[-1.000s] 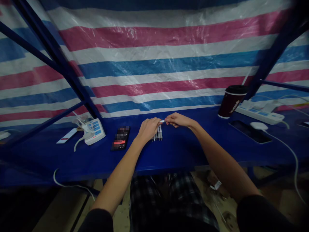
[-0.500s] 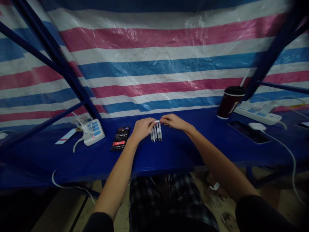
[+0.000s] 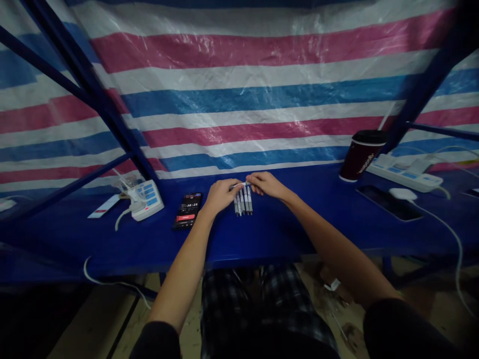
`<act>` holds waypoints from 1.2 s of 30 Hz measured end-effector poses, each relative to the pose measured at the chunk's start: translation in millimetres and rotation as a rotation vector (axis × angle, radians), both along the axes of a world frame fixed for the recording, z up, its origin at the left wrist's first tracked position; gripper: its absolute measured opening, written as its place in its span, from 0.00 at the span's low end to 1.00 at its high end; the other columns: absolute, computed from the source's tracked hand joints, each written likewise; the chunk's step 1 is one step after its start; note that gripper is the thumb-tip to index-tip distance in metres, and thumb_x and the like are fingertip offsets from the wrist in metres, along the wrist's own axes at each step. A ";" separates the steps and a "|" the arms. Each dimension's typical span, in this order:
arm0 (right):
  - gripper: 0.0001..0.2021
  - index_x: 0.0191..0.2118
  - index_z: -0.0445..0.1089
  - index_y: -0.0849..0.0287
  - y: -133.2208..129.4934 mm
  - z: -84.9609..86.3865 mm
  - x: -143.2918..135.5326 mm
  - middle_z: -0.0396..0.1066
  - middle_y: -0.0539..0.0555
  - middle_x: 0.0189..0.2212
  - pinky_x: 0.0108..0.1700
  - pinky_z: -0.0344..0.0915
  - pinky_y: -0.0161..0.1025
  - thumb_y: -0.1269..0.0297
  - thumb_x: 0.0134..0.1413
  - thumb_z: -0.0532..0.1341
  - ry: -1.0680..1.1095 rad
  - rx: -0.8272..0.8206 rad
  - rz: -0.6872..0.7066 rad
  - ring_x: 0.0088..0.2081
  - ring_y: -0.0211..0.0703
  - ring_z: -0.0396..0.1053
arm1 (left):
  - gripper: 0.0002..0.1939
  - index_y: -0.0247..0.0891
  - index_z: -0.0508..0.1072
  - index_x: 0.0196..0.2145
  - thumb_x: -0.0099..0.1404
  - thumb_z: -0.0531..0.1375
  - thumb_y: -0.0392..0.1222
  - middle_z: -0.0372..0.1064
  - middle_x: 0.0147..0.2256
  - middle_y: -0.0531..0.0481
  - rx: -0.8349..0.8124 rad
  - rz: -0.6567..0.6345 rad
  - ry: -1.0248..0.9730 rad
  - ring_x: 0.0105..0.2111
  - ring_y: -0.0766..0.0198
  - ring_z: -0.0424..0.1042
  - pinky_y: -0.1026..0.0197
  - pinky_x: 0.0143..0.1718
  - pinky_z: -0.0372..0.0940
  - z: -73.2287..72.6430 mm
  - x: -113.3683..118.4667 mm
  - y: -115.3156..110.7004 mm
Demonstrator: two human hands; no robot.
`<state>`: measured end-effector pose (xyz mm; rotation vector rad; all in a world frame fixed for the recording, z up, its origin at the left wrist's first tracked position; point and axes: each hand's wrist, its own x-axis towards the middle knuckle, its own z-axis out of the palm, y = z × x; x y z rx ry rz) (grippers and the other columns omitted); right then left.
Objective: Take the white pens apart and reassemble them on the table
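Several white pens (image 3: 243, 202) with grey grips and dark tips lie side by side on the blue table (image 3: 269, 229), tips toward me. Across their far ends, a white pen (image 3: 242, 184) is held roughly crosswise, mostly covered by my fingers. My left hand (image 3: 222, 196) is closed on its left part. At its right end, my right hand (image 3: 270, 185) is closed in a pinch, with the fingertips partly hiding the pen's end.
Left of the hands lie a phone (image 3: 188, 211) with a lit timer, a power strip (image 3: 147, 199) and another phone (image 3: 104, 206). To the right stand a dark lidded cup (image 3: 362, 155), a phone (image 3: 388, 203) with a white charger (image 3: 402, 194) and a power strip (image 3: 404, 173). Striped sheeting hangs behind.
My right hand's fingers have shifted slightly up and left at the pen's end. My left hand keeps its hold. The whole view has tilted slightly, and the row of pens stays in place.
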<state>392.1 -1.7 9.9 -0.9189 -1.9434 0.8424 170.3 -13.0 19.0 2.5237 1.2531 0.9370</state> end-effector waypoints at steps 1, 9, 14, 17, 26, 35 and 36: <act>0.13 0.36 0.73 0.60 2.4 -2.3 0.4 0.72 0.52 0.27 0.27 0.64 0.36 0.54 0.62 0.62 0.060 -0.042 0.006 0.25 0.39 0.67 | 0.15 0.44 0.81 0.45 0.74 0.56 0.50 0.80 0.42 0.49 0.035 0.008 0.016 0.41 0.57 0.77 0.59 0.41 0.63 -0.4 1.4 -1.5; 0.15 0.41 0.71 0.60 10.9 -5.9 4.3 0.76 0.57 0.33 0.22 0.69 0.32 0.58 0.53 0.72 0.280 -0.252 0.028 0.30 0.41 0.72 | 0.14 0.47 0.79 0.50 0.75 0.56 0.48 0.79 0.43 0.49 0.167 0.023 0.071 0.42 0.58 0.76 0.60 0.41 0.65 -3.7 7.0 -5.1; 0.15 0.39 0.71 0.61 11.1 -5.9 5.0 0.76 0.56 0.31 0.19 0.67 0.32 0.59 0.51 0.72 0.227 -0.265 0.012 0.28 0.41 0.72 | 0.14 0.46 0.79 0.51 0.75 0.56 0.47 0.79 0.44 0.48 0.161 0.011 0.088 0.44 0.57 0.76 0.59 0.44 0.66 -6.3 7.1 -2.9; 0.17 0.41 0.72 0.60 11.6 -6.0 5.0 0.76 0.56 0.34 0.21 0.69 0.32 0.63 0.47 0.74 0.259 -0.215 -0.003 0.30 0.40 0.72 | 0.15 0.44 0.78 0.52 0.76 0.55 0.47 0.79 0.47 0.47 0.139 -0.004 0.078 0.46 0.55 0.76 0.58 0.46 0.66 -7.1 7.7 -2.4; 0.16 0.44 0.72 0.61 11.6 -3.9 7.1 0.77 0.58 0.37 0.21 0.68 0.32 0.65 0.50 0.73 0.258 -0.221 -0.032 0.31 0.41 0.74 | 0.16 0.46 0.76 0.55 0.76 0.54 0.46 0.78 0.50 0.46 0.091 -0.012 0.079 0.49 0.53 0.76 0.55 0.49 0.66 -8.2 8.1 -0.5; 0.12 0.40 0.78 0.62 10.5 2.0 14.3 0.78 0.57 0.33 0.24 0.65 0.34 0.63 0.50 0.71 0.158 -0.077 -0.065 0.27 0.39 0.70 | 0.17 0.49 0.73 0.58 0.76 0.53 0.41 0.76 0.53 0.48 0.079 -0.062 0.020 0.51 0.54 0.75 0.54 0.52 0.65 -5.3 6.8 -4.9; 0.12 0.40 0.79 0.62 10.8 3.0 16.1 0.79 0.58 0.36 0.27 0.67 0.35 0.65 0.48 0.72 0.148 -0.043 -0.078 0.31 0.42 0.72 | 0.17 0.49 0.73 0.58 0.76 0.53 0.41 0.75 0.54 0.48 0.078 -0.066 0.010 0.52 0.55 0.75 0.54 0.52 0.65 -5.0 6.6 -5.2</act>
